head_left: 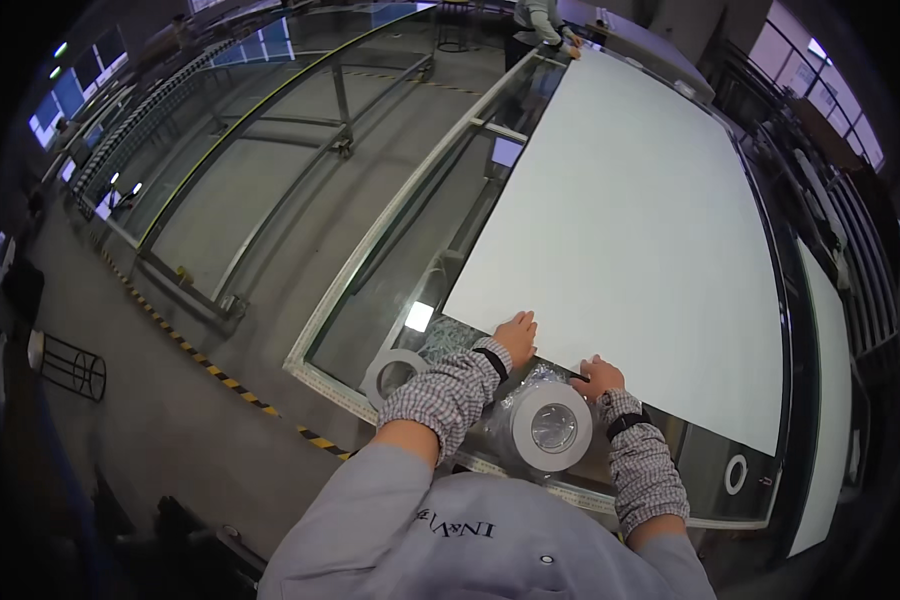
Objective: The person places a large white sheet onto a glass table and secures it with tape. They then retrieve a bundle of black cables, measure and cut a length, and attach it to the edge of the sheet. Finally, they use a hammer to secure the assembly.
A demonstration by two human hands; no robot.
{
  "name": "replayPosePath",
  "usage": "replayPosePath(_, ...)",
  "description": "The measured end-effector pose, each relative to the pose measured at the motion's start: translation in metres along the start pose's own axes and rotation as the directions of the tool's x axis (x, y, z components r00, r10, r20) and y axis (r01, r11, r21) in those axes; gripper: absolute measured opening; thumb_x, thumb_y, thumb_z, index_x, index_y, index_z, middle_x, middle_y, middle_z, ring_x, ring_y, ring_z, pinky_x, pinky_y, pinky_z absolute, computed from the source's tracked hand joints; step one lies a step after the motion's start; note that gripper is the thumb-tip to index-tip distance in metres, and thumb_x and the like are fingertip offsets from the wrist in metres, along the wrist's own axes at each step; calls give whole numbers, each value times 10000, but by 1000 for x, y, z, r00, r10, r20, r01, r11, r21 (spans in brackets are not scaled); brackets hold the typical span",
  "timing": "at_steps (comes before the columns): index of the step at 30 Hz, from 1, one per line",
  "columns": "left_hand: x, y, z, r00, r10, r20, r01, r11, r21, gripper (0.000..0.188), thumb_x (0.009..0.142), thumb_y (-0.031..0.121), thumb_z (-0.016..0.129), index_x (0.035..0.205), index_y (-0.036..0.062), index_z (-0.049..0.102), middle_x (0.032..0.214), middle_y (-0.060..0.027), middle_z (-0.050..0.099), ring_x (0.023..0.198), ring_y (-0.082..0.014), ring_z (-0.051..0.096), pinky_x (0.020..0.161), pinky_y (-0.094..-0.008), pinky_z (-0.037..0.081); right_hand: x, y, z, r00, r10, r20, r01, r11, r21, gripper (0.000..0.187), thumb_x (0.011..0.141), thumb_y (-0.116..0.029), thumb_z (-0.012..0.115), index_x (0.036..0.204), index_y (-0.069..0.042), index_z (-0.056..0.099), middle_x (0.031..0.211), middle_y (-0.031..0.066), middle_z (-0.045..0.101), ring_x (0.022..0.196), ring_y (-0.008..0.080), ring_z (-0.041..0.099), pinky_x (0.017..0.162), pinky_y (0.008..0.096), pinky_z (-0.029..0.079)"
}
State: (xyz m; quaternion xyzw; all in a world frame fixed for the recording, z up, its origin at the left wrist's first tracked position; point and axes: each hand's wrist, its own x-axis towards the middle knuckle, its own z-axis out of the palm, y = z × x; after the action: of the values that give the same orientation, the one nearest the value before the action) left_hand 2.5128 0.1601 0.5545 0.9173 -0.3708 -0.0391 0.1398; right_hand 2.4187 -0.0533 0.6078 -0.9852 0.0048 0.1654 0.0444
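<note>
A large white sheet [640,230] lies over a framed glass panel [390,285] in front of me. My left hand [515,340] rests on the near edge of the sheet with its fingers stretched out. A short way to the right, my right hand [602,377] is at the same edge, its fingers curled round something small and dark that I cannot make out. Between my forearms sits a thick white roll of tape [552,460] with crumpled clear plastic about it. Another white roll [372,383] lies beside my left forearm.
A small white ring-shaped roll [730,482] lies at the panel's near right corner. At the far end, another person's hand [574,47] touches the sheet. A metal frame table [300,140] stands to the left, near striped floor tape [210,372]. Another white panel [820,400] stands at right.
</note>
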Motion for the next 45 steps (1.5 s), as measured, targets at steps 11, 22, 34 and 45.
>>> replayPosePath(11, -55, -86, -39, 938, -320, 134, 283, 929, 237, 562, 833, 407, 494, 1207, -9, 433, 1329, -160, 351, 1212, -258, 359, 962, -467, 313, 2, -11, -11, 996, -76, 39, 80, 991, -111, 416, 715, -435, 603, 926, -78, 632, 919, 157, 602, 899, 289, 575, 781, 398, 469)
replayPosePath(22, -41, -100, -77, 927, -99, 362, 29, 980, 195, 490, 849, 466, 449, 864, 21, 652, 986, -157, 582, 999, -268, 519, 821, -461, 410, 154, -97, -84, 846, -344, 407, 412, 907, -89, 494, 805, -445, 507, 1078, -44, 599, 1063, 155, 602, 1009, 317, 550, 894, 387, 420)
replayPosePath(34, -167, -275, -205, 908, 395, 143, -210, 721, -660, 352, 844, 265, 545, 1126, 55, 553, 986, -172, 605, 906, -333, 572, 772, -400, 454, 226, -187, -41, 963, 210, -167, -194, 975, 104, 407, 831, -322, 500, 1112, -30, 542, 1312, 170, 400, 1170, 297, 425, 969, 366, 365)
replayPosePath(45, -235, -423, -186, 847, 130, 515, -35, 981, -190, 298, 800, 306, 588, 980, 70, 611, 865, -137, 628, 777, -321, 599, 662, -408, 484, 240, -206, -46, 890, 384, -247, -312, 907, 283, 323, 845, -291, 461, 1074, -100, 584, 1227, 105, 506, 1074, 302, 509, 917, 370, 415)
